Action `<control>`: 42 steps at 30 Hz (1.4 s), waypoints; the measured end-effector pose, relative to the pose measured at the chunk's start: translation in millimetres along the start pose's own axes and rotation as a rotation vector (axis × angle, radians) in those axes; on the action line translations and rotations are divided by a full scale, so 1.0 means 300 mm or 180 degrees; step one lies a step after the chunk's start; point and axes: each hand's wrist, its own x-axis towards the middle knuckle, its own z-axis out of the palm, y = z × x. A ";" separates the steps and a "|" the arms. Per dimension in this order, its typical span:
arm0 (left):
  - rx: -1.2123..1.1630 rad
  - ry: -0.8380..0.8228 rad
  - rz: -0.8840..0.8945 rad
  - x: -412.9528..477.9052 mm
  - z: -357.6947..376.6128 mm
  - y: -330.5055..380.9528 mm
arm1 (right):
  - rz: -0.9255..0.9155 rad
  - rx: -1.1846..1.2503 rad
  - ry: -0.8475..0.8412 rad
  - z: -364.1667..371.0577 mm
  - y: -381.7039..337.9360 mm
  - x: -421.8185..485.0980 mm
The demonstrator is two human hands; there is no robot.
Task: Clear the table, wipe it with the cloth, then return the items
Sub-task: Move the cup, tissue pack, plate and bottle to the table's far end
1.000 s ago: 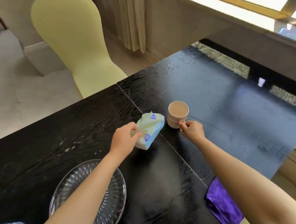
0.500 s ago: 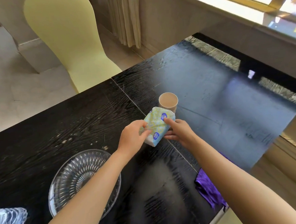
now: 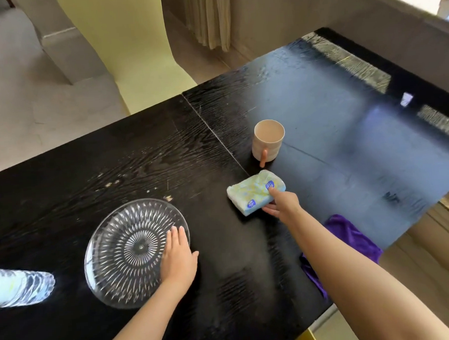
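A black wooden table (image 3: 138, 159) carries a beige mug (image 3: 268, 139), a patterned tissue pack (image 3: 251, 192), a clear glass plate (image 3: 123, 252) and a plastic water bottle (image 3: 17, 287) lying at the left edge. My right hand (image 3: 282, 203) grips the tissue pack at its near right corner, just in front of the mug. Fingers flat, my left hand (image 3: 177, 254) rests on the plate's right rim. A purple cloth (image 3: 353, 238) lies by the table's near right edge, partly hidden under my right forearm.
A pale yellow chair (image 3: 131, 44) stands at the far side of the table. A curtain (image 3: 208, 15) hangs by the wall behind, under a bright window ledge. Small crumbs (image 3: 111, 183) dot the tabletop beyond the plate.
My left hand let go of the tissue pack and moved back left onto the glass plate. The right hand went from the mug to the pack and now holds it alone, lying flatter.
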 end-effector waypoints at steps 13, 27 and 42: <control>0.0444 0.0545 0.0127 -0.016 0.105 -0.031 | -0.0432 -0.0450 0.0840 -0.193 -0.094 0.155; -0.0218 0.1132 0.0477 -0.116 0.006 -0.013 | -0.1364 -0.2453 0.1336 -0.125 0.000 -0.080; -0.0147 0.2117 0.1802 -0.453 -0.160 0.079 | -0.1030 -0.1971 -0.1240 0.187 0.065 -0.571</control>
